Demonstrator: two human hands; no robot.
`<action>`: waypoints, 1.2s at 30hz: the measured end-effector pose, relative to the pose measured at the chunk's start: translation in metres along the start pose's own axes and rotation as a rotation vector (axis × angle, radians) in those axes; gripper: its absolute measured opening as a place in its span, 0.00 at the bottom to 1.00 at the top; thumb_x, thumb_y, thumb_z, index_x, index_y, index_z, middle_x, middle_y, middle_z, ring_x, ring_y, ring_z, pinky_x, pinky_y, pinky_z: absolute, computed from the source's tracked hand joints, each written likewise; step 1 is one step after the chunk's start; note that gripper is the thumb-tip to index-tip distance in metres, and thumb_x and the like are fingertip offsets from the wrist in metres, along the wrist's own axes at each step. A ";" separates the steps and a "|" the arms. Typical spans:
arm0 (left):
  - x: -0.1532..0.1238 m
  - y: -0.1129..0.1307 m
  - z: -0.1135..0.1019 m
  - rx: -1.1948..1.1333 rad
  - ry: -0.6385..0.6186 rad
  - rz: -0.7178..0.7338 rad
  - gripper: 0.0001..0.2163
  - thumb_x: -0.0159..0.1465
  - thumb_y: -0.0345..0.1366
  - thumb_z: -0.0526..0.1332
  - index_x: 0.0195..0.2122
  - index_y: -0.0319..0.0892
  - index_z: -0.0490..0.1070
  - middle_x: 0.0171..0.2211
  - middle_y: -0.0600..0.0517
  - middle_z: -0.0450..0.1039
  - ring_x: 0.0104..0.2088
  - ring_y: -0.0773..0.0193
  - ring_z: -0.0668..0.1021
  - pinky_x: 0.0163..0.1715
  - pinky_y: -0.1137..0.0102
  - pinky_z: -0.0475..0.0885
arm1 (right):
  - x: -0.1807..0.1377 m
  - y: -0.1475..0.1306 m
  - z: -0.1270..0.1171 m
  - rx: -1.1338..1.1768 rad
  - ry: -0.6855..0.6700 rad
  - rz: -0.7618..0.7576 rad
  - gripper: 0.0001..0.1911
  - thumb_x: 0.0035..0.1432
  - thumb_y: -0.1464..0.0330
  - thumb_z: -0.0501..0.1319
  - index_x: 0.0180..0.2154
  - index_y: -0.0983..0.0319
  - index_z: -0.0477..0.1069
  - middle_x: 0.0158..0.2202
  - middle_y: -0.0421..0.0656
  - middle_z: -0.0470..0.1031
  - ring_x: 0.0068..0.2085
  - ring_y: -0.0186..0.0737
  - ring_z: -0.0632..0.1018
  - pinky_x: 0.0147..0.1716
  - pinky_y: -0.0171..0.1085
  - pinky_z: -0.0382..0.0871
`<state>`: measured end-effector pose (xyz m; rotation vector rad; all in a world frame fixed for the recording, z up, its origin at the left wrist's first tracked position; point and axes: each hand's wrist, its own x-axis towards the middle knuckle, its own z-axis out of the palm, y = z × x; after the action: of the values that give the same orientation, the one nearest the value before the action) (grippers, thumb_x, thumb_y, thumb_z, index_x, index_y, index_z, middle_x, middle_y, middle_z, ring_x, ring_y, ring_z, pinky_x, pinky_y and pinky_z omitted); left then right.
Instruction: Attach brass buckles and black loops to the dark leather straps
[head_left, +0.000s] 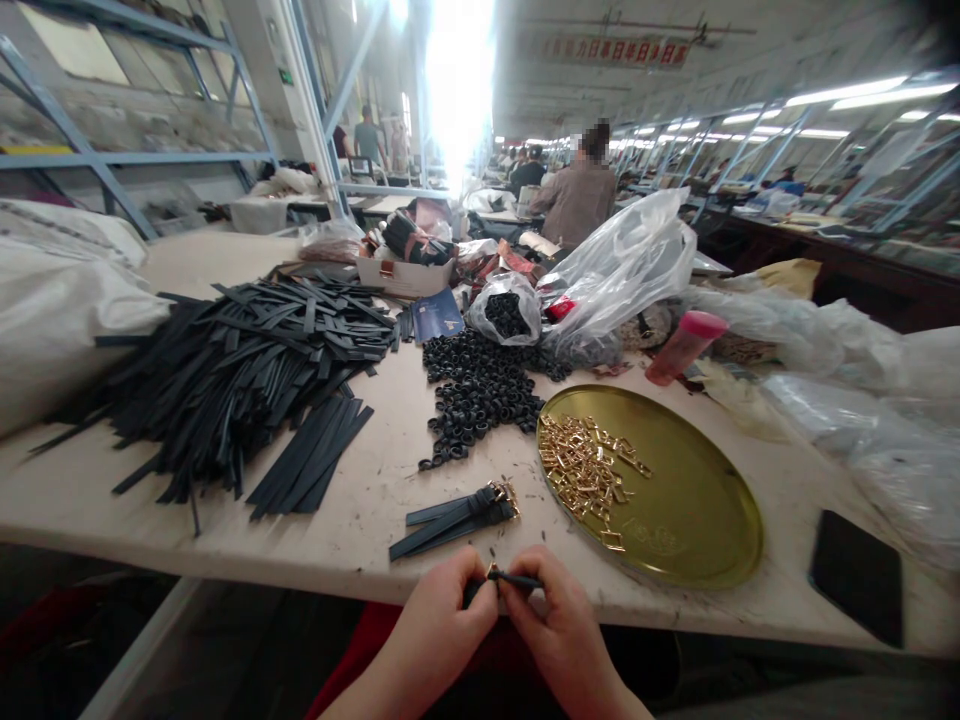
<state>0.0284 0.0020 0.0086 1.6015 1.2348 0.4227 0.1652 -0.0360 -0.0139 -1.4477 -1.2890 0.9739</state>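
Note:
Close together at the table's front edge, my left hand (459, 600) and my right hand (546, 605) both pinch one dark strap (519, 579). A small gold buckle (492, 571) shows on the strap between my fingertips. Just beyond my hands lies a small stack of straps with gold buckles (457, 518). A gold-coloured round tray (697, 500) to the right carries a heap of loose gold buckles (585, 465). Past the buckled straps, many small black loops (480, 390) are spread on the table. My fingers hide part of the strap.
A big pile of dark strips (255, 360) covers the left side, with a smaller bundle (311, 455) before it. A black phone (857, 575) rests at the right edge. Behind stand a pink-lidded jar (684, 345) and plastic bags (622, 270). A person (577, 195) sits further back.

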 end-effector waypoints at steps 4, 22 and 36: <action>0.003 0.007 -0.009 0.054 -0.075 0.008 0.08 0.57 0.39 0.53 0.24 0.41 0.62 0.22 0.56 0.64 0.25 0.66 0.66 0.24 0.74 0.56 | 0.013 0.005 0.000 0.282 -0.116 0.262 0.13 0.47 0.59 0.62 0.25 0.60 0.63 0.20 0.34 0.62 0.23 0.33 0.64 0.24 0.32 0.58; 0.054 -0.013 -0.034 -0.148 0.017 -0.032 0.11 0.60 0.43 0.51 0.32 0.41 0.65 0.18 0.58 0.63 0.21 0.68 0.66 0.23 0.74 0.58 | 0.197 0.035 -0.040 -0.753 0.132 -0.078 0.04 0.49 0.77 0.55 0.26 0.64 0.65 0.31 0.51 0.70 0.39 0.49 0.69 0.39 0.42 0.57; 0.054 0.004 -0.024 -0.075 0.221 0.055 0.11 0.59 0.42 0.51 0.28 0.41 0.65 0.19 0.58 0.63 0.21 0.67 0.67 0.22 0.75 0.59 | 0.094 -0.002 -0.009 0.195 -0.119 0.164 0.11 0.52 0.61 0.57 0.32 0.63 0.66 0.27 0.40 0.72 0.27 0.34 0.72 0.30 0.35 0.66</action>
<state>0.0340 0.0606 0.0060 1.5583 1.3250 0.6885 0.1858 0.0562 -0.0075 -1.3757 -1.1373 1.2754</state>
